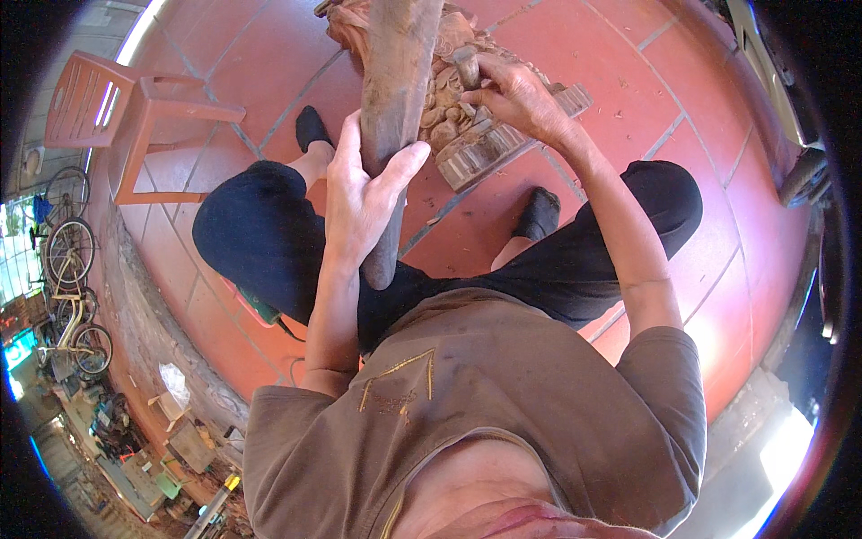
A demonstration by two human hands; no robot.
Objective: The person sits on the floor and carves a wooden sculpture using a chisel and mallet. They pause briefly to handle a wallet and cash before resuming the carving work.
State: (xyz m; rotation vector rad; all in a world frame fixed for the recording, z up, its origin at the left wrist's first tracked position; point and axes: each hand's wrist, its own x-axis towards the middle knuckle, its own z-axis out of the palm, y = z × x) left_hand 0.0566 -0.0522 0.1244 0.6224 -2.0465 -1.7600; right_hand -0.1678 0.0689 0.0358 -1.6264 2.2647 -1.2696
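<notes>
My left hand (pixel 364 184) is wrapped round a thick, worn wooden mallet (pixel 400 81). Its narrower end points back toward my lap, and the wide end runs out past the top edge of the view. To the right, my right hand (pixel 516 94) grips a chisel by its wooden handle (pixel 466 65). The blade end is low over a wood carving (pixel 485 148) lying on the floor, though whether its tip touches cannot be made out. Rounded relief shapes and a ridged, stepped base show on the carving; the mallet hides part of it.
My knees spread either side of the carving, with my dark-socked feet (pixel 539 214) near it. A brown plastic chair (pixel 135 117) stands at the left on red floor tiles (pixel 646 99). Bicycles (pixel 72 260) and tools line the far left; a wheel (pixel 802 180) is at right.
</notes>
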